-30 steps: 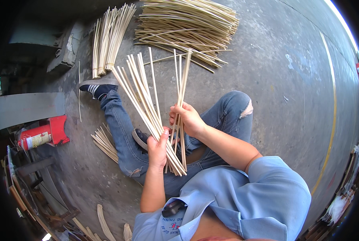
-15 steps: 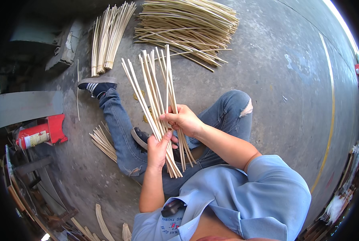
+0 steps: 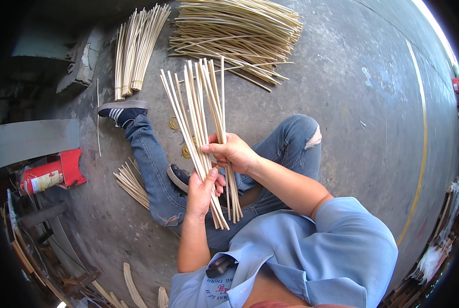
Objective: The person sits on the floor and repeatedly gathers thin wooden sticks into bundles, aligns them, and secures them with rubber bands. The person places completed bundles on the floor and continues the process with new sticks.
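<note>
Several thin pale wooden sticks (image 3: 192, 115) fan upward from my two hands, held above my lap. My left hand (image 3: 202, 192) is closed around the lower part of the left group, thumb lying across the front. A little higher and to the right, my right hand (image 3: 230, 153) grips the right group, its thumb and fingertips pressing where the two groups meet. The sticks' lower ends spread apart below my hands. Part of my left fingers is hidden behind the sticks.
A large pile of long sticks (image 3: 234, 38) lies at the far middle; tied bundles (image 3: 137, 51) lie left of it. More sticks (image 3: 132, 185) rest beside my left leg. Yellow bands (image 3: 186, 152) lie on the floor between my legs. A red extinguisher (image 3: 44, 174) lies at the left.
The sticks' upper ends have shifted slightly right and bunched differently, and their lower ends have drawn closer together. Both hands keep their hold in nearly the same place.
</note>
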A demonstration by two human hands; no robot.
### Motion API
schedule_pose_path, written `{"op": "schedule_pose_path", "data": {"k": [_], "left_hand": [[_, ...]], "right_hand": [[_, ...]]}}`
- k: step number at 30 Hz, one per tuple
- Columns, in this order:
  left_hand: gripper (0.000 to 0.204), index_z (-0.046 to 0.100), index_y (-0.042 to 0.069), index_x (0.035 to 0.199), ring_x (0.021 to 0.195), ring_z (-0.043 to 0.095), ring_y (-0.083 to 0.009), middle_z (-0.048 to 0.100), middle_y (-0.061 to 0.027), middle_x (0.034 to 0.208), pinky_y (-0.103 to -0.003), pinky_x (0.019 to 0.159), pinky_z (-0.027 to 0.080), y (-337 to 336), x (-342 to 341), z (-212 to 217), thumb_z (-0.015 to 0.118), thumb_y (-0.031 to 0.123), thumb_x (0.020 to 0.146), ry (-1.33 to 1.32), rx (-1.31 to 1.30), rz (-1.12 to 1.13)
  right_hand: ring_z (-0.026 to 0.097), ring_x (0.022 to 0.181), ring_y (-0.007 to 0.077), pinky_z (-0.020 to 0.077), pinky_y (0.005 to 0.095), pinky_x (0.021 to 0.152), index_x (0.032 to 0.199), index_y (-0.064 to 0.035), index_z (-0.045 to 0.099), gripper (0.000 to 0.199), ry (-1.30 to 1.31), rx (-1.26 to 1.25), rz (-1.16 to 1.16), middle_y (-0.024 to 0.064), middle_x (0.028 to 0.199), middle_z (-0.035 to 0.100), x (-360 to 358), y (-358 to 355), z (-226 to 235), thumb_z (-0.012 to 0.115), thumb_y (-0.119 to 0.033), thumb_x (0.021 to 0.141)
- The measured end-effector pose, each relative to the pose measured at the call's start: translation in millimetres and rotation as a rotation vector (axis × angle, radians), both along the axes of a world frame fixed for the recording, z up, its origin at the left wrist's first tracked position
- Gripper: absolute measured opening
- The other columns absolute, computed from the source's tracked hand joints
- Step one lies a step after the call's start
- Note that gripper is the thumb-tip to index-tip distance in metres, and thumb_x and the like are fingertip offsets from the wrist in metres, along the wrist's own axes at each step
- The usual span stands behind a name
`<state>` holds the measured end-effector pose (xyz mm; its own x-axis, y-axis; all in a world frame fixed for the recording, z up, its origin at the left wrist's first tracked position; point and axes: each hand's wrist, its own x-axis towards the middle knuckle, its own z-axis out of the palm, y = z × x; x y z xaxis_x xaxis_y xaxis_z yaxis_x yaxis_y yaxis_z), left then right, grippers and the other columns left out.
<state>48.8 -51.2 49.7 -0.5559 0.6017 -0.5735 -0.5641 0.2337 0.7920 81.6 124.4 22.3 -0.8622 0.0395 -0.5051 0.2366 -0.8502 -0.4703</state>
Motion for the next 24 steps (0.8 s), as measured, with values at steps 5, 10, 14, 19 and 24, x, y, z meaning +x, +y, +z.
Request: {"op": "schedule_pose_path", "data": {"k": [5, 10, 14, 19, 24], "left_hand": [[0.024, 0.052, 0.003, 0.118, 0.059, 0.060, -0.0093, 0.063, -0.0070, 0.079, -0.022, 0.048, 0.048, 2, 2, 0, 0.059, 0.023, 0.106, 0.020, 0.014, 0.087], [0.020, 0.052, 0.002, 0.112, 0.062, 0.064, -0.0130, 0.061, -0.0065, 0.082, -0.027, 0.052, 0.059, 3, 2, -3, 0.057, 0.021, 0.107, 0.089, -0.031, 0.178], [0.019, 0.054, 0.000, 0.108, 0.070, 0.069, -0.0180, 0.062, -0.0082, 0.088, -0.033, 0.063, 0.065, -2, 2, -6, 0.059, 0.018, 0.106, 0.053, -0.022, 0.154], [0.020, 0.057, -0.003, 0.115, 0.076, 0.071, -0.0195, 0.062, -0.0077, 0.089, -0.033, 0.068, 0.065, 2, 7, 1, 0.060, 0.014, 0.104, 0.078, -0.030, 0.123], [0.020, 0.058, -0.002, 0.113, 0.076, 0.071, -0.0189, 0.063, -0.0082, 0.090, -0.033, 0.069, 0.065, -3, 4, 2, 0.060, 0.015, 0.104, 0.039, -0.024, 0.111]], "right_hand": [[0.043, 0.055, 0.0069, 0.0338, 0.0258, 0.049, 0.093, -0.0065, 0.061, 0.021, -0.017, 0.077, -0.044, -0.0039, 0.065, 0.048, 1, -2, -2, 0.080, -0.014, 0.089], [0.050, 0.061, 0.0107, 0.0432, 0.0293, 0.055, 0.092, -0.0048, 0.060, 0.024, -0.030, 0.054, -0.148, 0.0009, 0.072, 0.053, -2, -6, -5, 0.079, -0.020, 0.090], [0.052, 0.065, 0.0119, 0.0476, 0.0298, 0.060, 0.092, -0.0037, 0.060, 0.025, -0.048, -0.061, -0.108, 0.0031, 0.078, 0.055, -2, -1, -4, 0.079, -0.020, 0.090], [0.055, 0.064, 0.0113, 0.0476, 0.0283, 0.059, 0.097, -0.0006, 0.061, 0.027, 0.052, 0.027, -0.003, 0.0033, 0.074, 0.057, -5, 3, -6, 0.079, -0.020, 0.090], [0.059, 0.063, 0.0141, 0.0508, 0.0301, 0.059, 0.099, 0.0017, 0.063, 0.024, 0.011, 0.044, -0.022, 0.0072, 0.078, 0.062, -5, 0, -6, 0.077, -0.016, 0.090]]}}
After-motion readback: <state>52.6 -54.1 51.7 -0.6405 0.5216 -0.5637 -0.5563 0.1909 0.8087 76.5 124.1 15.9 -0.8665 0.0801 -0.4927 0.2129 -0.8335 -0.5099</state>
